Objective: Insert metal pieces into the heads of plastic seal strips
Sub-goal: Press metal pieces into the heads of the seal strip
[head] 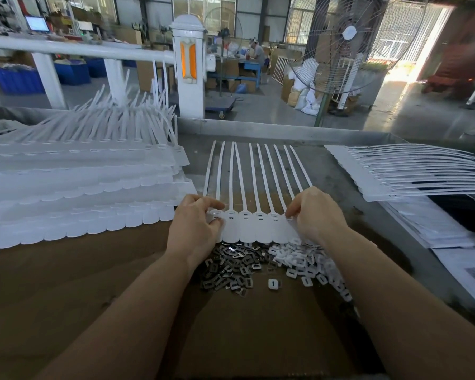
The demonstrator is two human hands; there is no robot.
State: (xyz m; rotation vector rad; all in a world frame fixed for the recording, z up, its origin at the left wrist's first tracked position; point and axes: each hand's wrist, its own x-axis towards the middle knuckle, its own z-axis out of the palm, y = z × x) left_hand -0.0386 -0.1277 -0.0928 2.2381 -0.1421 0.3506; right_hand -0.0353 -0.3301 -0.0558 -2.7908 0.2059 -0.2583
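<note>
A joined row of white plastic seal strips lies in front of me, flat heads toward me and thin tails fanning away. My left hand pinches the row's left end between thumb and fingers. Curled fingers of my right hand grip the right end. Just below the heads sits a heap of small dark metal pieces. Beside it on the right is a heap of small white plastic caps. Both heaps rest on brown cardboard.
A tall stack of strip rows fills the left of the table. Another stack lies at the right, with printed sheets near it. A raised metal edge borders the table's far side. A large fan stands beyond.
</note>
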